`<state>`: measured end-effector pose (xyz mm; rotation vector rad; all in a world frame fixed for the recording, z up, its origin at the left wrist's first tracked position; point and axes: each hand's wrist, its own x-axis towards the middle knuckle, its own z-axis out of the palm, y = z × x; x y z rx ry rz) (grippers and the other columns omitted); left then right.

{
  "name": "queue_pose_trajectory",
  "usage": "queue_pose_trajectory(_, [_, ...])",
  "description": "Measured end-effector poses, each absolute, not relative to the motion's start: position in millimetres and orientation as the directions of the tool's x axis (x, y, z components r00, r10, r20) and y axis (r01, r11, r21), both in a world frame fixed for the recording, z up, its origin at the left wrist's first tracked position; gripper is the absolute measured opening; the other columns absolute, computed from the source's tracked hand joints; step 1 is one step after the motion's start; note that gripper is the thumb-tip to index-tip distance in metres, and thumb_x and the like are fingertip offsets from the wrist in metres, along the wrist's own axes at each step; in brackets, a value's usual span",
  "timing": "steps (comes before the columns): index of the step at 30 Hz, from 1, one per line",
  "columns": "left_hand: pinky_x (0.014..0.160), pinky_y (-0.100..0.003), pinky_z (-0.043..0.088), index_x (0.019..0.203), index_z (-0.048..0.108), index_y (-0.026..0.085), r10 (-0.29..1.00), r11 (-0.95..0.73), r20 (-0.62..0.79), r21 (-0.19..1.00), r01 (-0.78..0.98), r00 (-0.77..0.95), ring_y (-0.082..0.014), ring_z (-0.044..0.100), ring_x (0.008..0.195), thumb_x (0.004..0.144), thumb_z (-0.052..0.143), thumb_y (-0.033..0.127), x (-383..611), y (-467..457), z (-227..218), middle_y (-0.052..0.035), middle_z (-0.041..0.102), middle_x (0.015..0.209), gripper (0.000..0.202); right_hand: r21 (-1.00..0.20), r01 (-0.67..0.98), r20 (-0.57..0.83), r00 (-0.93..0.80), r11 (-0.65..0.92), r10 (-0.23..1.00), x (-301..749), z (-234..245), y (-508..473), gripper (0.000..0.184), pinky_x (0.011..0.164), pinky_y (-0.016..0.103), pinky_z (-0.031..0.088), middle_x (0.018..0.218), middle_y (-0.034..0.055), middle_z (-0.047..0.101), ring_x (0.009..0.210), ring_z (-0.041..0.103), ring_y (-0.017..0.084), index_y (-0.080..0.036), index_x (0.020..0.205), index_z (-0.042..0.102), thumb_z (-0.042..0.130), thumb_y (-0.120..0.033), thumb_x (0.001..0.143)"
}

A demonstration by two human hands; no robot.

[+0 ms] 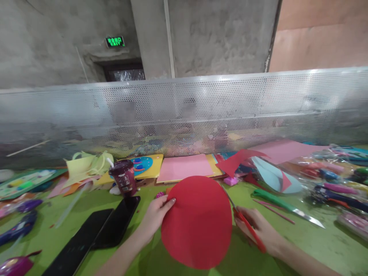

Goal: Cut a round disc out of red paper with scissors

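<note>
A large round piece of red paper (198, 224) is held up over the green table in front of me. My left hand (158, 212) pinches its left edge, thumb on the near face. Red-handled scissors (249, 229) are in my right hand (254, 226), at the paper's right edge. Their blades point up and left, partly hidden along the paper's rim. Behind the disc lies a stack of pink and yellow paper sheets (185, 168).
Left of me are two black phones (117, 222) and a dark purple drink cup (124, 178) with a straw. A green-handled knife (287, 205) lies on the right, near plastic-wrapped clay (319, 168) and red scraps (238, 161). A perforated metal screen (201, 111) borders the far side.
</note>
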<state>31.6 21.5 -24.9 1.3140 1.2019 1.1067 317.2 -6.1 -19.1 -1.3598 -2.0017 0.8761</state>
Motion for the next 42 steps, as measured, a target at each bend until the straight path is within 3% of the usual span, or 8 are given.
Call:
queue_pose_trajectory(12, [0.076,-0.034,0.046,0.092,0.063,0.017,0.994,-0.020,0.010,0.996,0.086,0.105,-0.0243,0.061,0.084,0.074,0.055,0.046,30.4,23.2,-30.1,-0.0074,0.067,0.091,0.036,-0.771,0.568,0.110,-0.325,0.287,0.939,316.9,-18.1,-5.9,0.039,0.043,0.022,0.031,0.051,-0.0036,0.042,0.046,0.041,0.010,-0.020,0.063,0.039,0.040,-0.055,0.080])
queue_pose_trajectory(22, [0.074,-0.035,0.046,0.079,0.061,0.017,0.996,-0.036,0.025,0.989,0.140,0.082,-0.0256,0.061,0.083,0.072,0.054,0.049,30.5,23.8,-32.3,-0.0074,0.066,0.083,0.034,-0.780,0.559,0.093,-0.341,0.281,0.936,318.0,-18.1,-5.6,0.040,0.043,0.022,0.031,0.049,-0.0040,0.043,0.045,0.041,0.010,-0.020,0.063,0.039,0.038,-0.056,0.080])
queue_pose_trajectory(42, [0.079,-0.034,0.045,0.088,0.064,0.017,0.997,-0.046,0.036,0.986,0.160,0.065,-0.0252,0.060,0.087,0.073,0.054,0.047,30.9,21.0,-23.4,-0.0071,0.067,0.093,0.035,-0.739,0.608,0.102,-0.325,0.290,0.940,314.8,-14.9,-4.3,0.042,0.043,0.023,0.029,0.050,-0.0037,0.040,0.047,0.036,0.010,-0.020,0.061,0.037,0.035,-0.058,0.080])
